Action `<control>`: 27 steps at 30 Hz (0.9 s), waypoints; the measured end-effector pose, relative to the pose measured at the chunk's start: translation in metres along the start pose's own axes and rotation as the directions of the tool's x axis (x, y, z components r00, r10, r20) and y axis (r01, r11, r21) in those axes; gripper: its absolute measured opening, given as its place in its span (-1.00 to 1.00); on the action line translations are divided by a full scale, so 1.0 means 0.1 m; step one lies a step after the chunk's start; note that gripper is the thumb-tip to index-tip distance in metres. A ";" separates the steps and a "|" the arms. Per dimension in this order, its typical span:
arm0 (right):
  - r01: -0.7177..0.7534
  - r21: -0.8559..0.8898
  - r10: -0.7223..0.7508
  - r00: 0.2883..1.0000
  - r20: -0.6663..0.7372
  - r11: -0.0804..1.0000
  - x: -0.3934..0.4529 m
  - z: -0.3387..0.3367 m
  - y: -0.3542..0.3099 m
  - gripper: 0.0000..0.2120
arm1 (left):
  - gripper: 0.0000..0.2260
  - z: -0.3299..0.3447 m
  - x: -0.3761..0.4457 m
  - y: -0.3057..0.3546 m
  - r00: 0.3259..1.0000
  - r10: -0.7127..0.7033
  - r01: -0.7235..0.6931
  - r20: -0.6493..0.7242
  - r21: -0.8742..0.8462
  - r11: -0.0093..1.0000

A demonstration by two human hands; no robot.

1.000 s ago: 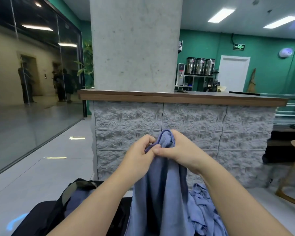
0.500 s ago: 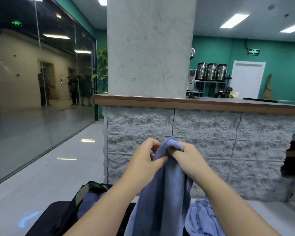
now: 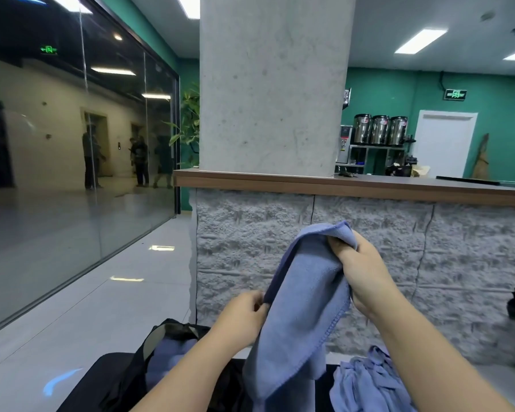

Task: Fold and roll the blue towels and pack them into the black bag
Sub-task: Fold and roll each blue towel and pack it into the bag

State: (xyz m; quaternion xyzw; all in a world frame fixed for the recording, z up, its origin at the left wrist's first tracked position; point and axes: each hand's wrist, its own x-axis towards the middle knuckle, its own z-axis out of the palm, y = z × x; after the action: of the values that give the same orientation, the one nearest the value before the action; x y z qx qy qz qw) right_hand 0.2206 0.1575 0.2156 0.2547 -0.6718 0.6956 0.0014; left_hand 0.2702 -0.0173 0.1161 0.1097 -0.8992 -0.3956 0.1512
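Note:
A blue towel hangs in front of me, held up in the air. My right hand grips its top corner, with the cloth draped over the fingers. Lower down, my left hand pinches the towel's left edge. The black bag lies open at the lower left, with blue cloth showing inside it. A crumpled heap of blue towels lies at the lower right, partly hidden by my right forearm.
A black surface carries the bag and the heap. Straight ahead stands a grey stone counter with a wooden top and a concrete pillar. A glass wall runs along the left over a tiled floor.
My hands, which pinched the towel's top together, have separated. The left hand slid down the towel's left edge while the right stayed at the top corner, and the towel has spread wider.

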 end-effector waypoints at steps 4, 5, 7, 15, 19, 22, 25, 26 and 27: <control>-0.011 -0.204 -0.001 0.998 -0.062 0.979 0.04 -0.07 0.13 -0.94 | -0.78 -0.03 0.02 -0.03 0.998 -0.021 0.017 -0.057 -0.069 0.997; -0.014 -0.266 -0.008 0.997 -0.080 0.964 0.05 -0.08 0.18 -0.92 | -0.78 -0.05 0.02 0.00 0.996 -0.002 -0.005 -0.086 -0.079 0.997; -0.001 -0.353 -0.003 1.000 -0.011 0.936 0.03 -0.05 0.28 -0.75 | -0.79 -0.06 0.01 0.11 0.987 0.069 -0.086 -0.143 -0.118 0.989; 0.187 -0.524 -0.082 0.973 0.218 0.831 -0.07 0.21 0.69 -0.97 | -0.92 -0.04 -0.10 0.48 0.911 0.323 -0.345 -0.256 -0.043 0.938; 0.106 -0.336 -0.088 0.994 0.069 0.936 -0.07 0.18 0.67 -0.77 | -0.82 -0.09 -0.12 0.36 0.912 0.357 -0.352 -0.199 0.062 0.934; 0.048 -0.243 -0.050 0.999 0.000 0.969 -0.07 0.14 0.61 -0.77 | -0.79 -0.10 -0.09 0.21 0.924 0.297 -0.296 -0.239 0.041 0.954; 0.043 -0.195 -0.053 0.998 -0.043 0.980 -0.04 0.08 0.59 -0.72 | -0.72 -0.13 -0.05 0.07 0.947 0.188 -0.197 -0.261 -0.011 0.980; 0.040 -0.179 -0.050 0.998 -0.049 0.983 -0.04 0.06 0.57 -0.72 | -0.71 -0.14 -0.04 0.02 0.955 0.151 -0.161 -0.255 -0.019 0.987; 0.034 -0.166 -0.043 0.998 -0.053 0.985 -0.04 0.04 0.55 -0.73 | -0.70 -0.15 -0.02 -0.04 0.963 0.104 -0.115 -0.248 -0.030 0.993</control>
State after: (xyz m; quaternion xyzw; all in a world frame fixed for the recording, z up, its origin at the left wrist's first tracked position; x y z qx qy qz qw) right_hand 0.2064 0.1496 0.1623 0.2472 -0.7217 0.6442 0.0549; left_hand 0.2783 -0.0293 0.1228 0.1046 -0.8694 -0.3896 0.2853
